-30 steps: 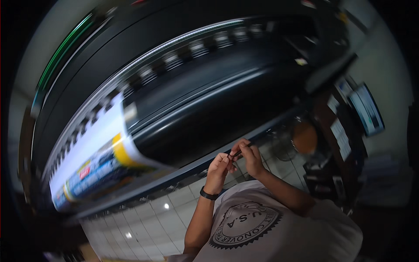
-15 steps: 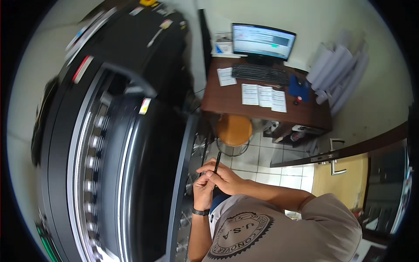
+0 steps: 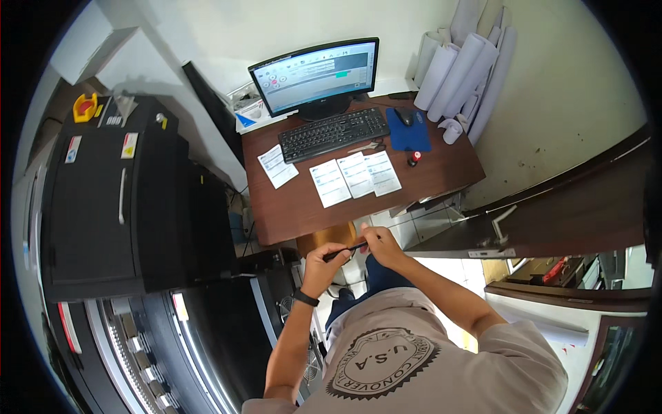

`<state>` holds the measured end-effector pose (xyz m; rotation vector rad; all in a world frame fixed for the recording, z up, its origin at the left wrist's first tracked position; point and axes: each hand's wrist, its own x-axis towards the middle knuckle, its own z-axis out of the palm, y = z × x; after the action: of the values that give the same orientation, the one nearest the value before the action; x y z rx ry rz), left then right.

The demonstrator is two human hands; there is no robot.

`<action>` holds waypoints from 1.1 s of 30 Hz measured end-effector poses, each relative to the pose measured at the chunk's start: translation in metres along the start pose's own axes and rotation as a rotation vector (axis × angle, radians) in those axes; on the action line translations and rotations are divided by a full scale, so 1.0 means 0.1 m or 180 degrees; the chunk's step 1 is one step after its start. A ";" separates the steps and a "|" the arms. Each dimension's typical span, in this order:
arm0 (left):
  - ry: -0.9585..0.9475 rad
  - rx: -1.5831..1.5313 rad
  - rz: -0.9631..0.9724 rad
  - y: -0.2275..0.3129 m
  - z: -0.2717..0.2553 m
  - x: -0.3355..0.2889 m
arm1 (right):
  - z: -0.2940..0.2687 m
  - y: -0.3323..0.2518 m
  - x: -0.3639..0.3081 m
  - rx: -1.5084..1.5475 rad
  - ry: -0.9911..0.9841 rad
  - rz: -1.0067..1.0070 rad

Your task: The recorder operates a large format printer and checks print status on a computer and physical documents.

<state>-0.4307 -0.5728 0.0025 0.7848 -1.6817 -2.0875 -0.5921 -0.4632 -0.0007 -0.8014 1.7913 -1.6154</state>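
Head view: a thin dark pen [image 3: 345, 251] is pinched at both ends, frame centre, by left hand [image 3: 323, 262] and right hand [image 3: 381, 247], fingers closed, probably for steadiness.

You are facing a brown desk [image 3: 303, 207] against a white wall [image 3: 207, 27], pale tiled floor [image 3: 441, 224], a big black printing machine [image 3: 117, 200] standing beside you.

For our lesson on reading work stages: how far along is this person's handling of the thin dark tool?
Done: the thin dark tool is picked up, gripped by the left hand and pinched at its other end by the right hand. In hand: both work it in the air, short of the desk. Left: putting it to use; nothing shows that yet.
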 end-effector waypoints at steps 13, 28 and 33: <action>0.2151 0.2973 -0.0998 -1.50 -0.48 1.99 | -1.13 1.25 3.22 -0.2257 -0.0455 0.0172; 0.3855 0.3843 -0.2598 -1.69 -0.37 2.68 | -2.55 2.04 4.22 -0.3157 0.1143 -0.0885; 0.3882 0.3932 -0.2609 -1.68 -0.36 2.72 | -2.47 2.23 4.16 -0.3443 0.1455 -0.1002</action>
<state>-0.6106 -0.7194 -0.2198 2.6326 -1.6950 -0.0824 -1.0591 -0.6050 -0.2138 -1.2719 3.0531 -0.9180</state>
